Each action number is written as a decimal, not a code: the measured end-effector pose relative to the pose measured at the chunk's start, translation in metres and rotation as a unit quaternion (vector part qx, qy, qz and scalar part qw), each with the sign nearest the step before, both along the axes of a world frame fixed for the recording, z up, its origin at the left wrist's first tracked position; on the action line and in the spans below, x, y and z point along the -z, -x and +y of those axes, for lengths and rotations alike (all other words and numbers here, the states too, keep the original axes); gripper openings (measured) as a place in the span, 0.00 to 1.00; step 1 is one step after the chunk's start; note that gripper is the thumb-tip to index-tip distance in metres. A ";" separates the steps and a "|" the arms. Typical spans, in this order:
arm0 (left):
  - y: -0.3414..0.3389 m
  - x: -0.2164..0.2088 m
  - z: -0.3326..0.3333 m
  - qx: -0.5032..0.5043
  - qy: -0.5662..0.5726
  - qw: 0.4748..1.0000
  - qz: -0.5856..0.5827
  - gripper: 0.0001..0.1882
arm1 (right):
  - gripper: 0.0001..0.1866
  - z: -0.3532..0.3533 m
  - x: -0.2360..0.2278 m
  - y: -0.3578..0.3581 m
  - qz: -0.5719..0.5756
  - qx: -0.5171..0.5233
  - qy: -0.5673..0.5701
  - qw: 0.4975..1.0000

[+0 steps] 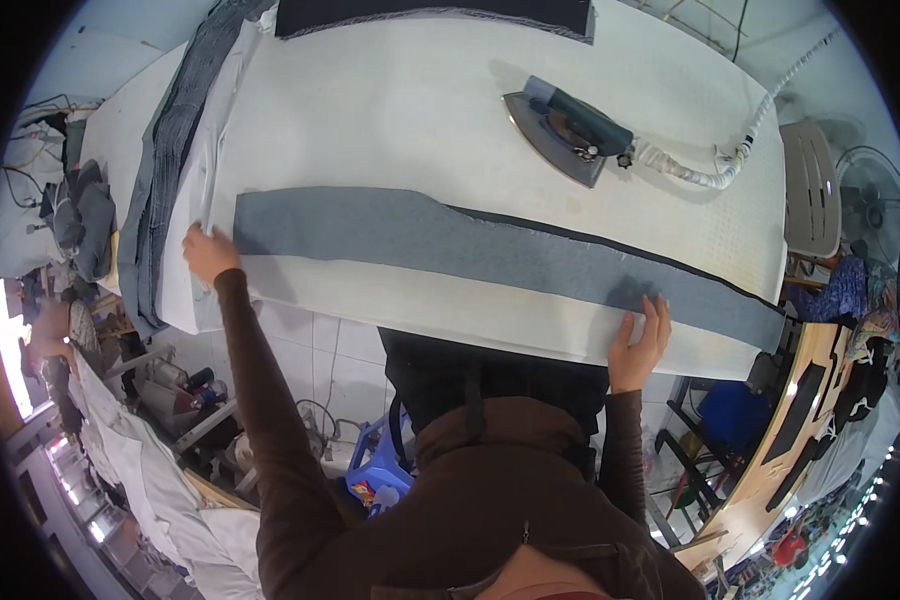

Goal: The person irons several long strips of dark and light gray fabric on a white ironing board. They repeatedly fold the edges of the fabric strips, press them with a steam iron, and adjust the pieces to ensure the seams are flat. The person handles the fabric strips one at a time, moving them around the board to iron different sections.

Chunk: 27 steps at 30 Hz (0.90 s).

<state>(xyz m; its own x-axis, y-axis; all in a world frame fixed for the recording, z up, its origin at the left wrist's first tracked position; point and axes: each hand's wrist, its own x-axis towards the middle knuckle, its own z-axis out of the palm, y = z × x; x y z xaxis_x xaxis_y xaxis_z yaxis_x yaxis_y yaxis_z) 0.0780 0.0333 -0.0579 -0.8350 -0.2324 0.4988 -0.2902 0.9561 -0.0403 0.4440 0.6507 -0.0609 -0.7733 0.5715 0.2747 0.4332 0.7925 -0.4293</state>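
Observation:
A long grey fabric strip (330, 222) lies across the white-covered ironing table (370, 110) in front of me. Along its upper right edge a darker layer shows from beneath. My left hand (212, 256) rests at the strip's left end, beside a fold of the white cover, its fingers bent but apart. Over at the strip's lower right edge, my right hand (642, 345) is open, fingertips touching or just above the cloth. An iron (575, 130) with a dark green handle sits farther back on the right, away from both hands.
A wrapped hose (705, 178) runs from the iron toward the upper right. Dark fabric lengths (175, 150) hang over the table's left side; a black piece (430, 15) lies at the back. A chair (810, 190) and fan (870, 190) stand right. Another person (55, 325) is at far left.

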 end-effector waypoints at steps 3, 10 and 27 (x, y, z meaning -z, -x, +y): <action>-0.017 0.006 0.097 0.321 -0.121 0.936 -0.080 0.12 | 0.17 -0.033 -0.011 0.049 0.025 -0.128 0.049 0.990; -0.040 -0.015 0.262 0.525 -0.327 0.771 -0.153 0.14 | 0.10 -0.130 -0.008 0.199 0.112 -0.319 0.013 0.941; -0.050 0.012 0.270 0.597 -0.245 0.759 -0.090 0.19 | 0.11 -0.140 0.013 0.228 0.097 -0.340 -0.135 0.925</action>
<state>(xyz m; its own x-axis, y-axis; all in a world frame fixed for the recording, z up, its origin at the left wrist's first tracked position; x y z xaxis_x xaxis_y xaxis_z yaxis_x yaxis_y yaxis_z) 0.1283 0.3037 -0.0700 -0.6399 0.6229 0.4500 0.7631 0.4458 0.4679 0.2155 0.5111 -0.0738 -0.8501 -0.1396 0.5078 -0.2706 0.9430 -0.1938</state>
